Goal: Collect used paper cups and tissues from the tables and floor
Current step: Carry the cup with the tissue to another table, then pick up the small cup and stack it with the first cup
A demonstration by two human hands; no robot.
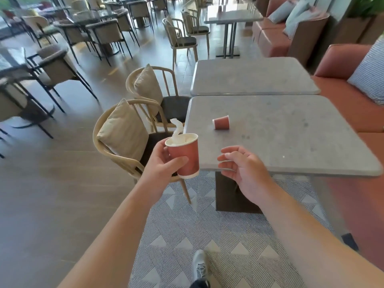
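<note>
One cup (221, 122) near table (291, 142) edge

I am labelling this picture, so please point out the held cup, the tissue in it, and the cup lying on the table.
held cup (186, 156), head view, side wall.
tissue (177, 129), head view, twisted upper part.
lying cup (222, 123), head view, side wall.

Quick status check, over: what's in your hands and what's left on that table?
Left hand grips cup stuffed with tissue. Right hand empty, fingers loosely curled. Tipped cup on near table, path clear.
</note>
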